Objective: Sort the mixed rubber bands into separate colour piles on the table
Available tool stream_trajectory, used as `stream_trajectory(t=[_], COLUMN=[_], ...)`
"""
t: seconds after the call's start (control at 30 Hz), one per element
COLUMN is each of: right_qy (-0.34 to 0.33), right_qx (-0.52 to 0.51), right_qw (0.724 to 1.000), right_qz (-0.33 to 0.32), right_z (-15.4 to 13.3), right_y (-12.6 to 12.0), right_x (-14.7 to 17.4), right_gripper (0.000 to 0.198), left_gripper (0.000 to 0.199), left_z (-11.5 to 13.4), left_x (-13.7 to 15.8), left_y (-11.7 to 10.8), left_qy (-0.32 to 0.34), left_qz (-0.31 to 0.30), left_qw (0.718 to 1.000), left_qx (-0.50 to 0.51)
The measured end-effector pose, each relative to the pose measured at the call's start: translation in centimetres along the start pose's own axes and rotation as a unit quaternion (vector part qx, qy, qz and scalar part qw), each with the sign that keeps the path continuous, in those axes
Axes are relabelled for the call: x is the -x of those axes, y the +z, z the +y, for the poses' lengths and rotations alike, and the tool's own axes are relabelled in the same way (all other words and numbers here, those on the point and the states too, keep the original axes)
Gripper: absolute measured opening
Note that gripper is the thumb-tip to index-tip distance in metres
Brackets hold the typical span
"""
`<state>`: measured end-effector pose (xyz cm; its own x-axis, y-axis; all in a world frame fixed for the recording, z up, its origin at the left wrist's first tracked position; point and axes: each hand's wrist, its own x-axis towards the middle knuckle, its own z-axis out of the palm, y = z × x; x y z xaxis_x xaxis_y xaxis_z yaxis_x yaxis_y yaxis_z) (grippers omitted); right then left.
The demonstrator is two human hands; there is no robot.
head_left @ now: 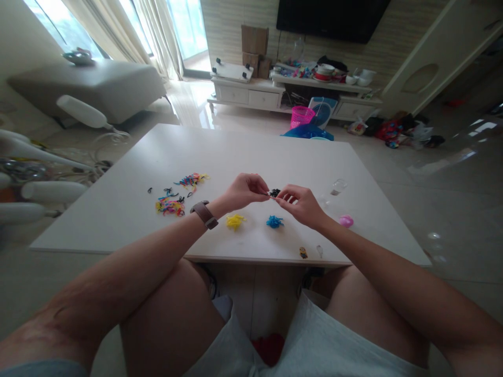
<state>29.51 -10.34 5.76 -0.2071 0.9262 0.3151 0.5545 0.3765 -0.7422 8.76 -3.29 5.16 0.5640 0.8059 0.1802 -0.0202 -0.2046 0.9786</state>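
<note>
bright windows (187, 29) light the glossy tiled floor (416, 204).

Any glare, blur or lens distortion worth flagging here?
Head view: window glass overexposed, glare streaking the floor; head view: forearms look stretched toward the edges; head view: detail between left hand and right hand too small and soft to make out.

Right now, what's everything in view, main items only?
Table: one, white, centre
Mixed band piles: two, multicoloured, left
Yellow band pile: one, yellow, near edge
Blue band pile: one, blue, near edge
Black band pile: one, black, by hands
Minion figure: one, yellow, near edge
Pink object: one, pink, table right
Television: one, black, wall
Cabinet: one, white, below television
Cardboard boxes: three, brown, cabinet
Basket: one, pink, floor
Wristwatch: one, brown, left wrist
Left hand: one, bare, centre
Right hand: one, bare, centre
</note>
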Motion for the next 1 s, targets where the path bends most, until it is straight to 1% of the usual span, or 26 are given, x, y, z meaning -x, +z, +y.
stream_trajectory(t=[0.13, 0.27, 0.53, 0.77, 0.87, 1.0], right_qy=[-0.002, -0.007, -0.001, -0.006, 0.010, 0.034], right_qx=[-0.006, -0.001, -0.002, -0.008, -0.004, 0.015], right_qw=[1.000, 1.000, 0.999, 0.999, 0.999, 0.998], right_qz=[0.017, 0.029, 0.051, 0.033, 0.042, 0.049], right_z=[-0.1, -0.3, -0.6, -0.4, 0.0, 1.3], right_y=[-0.1, -0.5, -1.2, -0.4, -0.6, -1.2], right_x=[0.0, -0.2, -0.5, 0.0, 0.1, -0.1], right_gripper=[0.019, 0.018, 0.016, 0.017, 0.017, 0.019], left_gripper=[0.026, 0.025, 0.026, 0.028, 0.030, 0.034], left_z=[0.0, 0.5, 1.1, 1.1, 1.2, 1.1], left_x=[-0.1, -0.3, -0.2, 0.4, 0.4, 0.4], left_y=[0.0, -0.2, -1.4, -1.4, -2.1, -3.6], left_qy=[0.001, -0.007, -0.028, -0.036, -0.033, -0.030], left_qz=[0.006, 0.015, 0.034, 0.017, 0.024, 0.055], left_qw=[1.000, 1.000, 0.999, 0.999, 0.999, 0.998], left_qx=[-0.002, 0.005, 0.006, 0.006, 0.002, 0.010])
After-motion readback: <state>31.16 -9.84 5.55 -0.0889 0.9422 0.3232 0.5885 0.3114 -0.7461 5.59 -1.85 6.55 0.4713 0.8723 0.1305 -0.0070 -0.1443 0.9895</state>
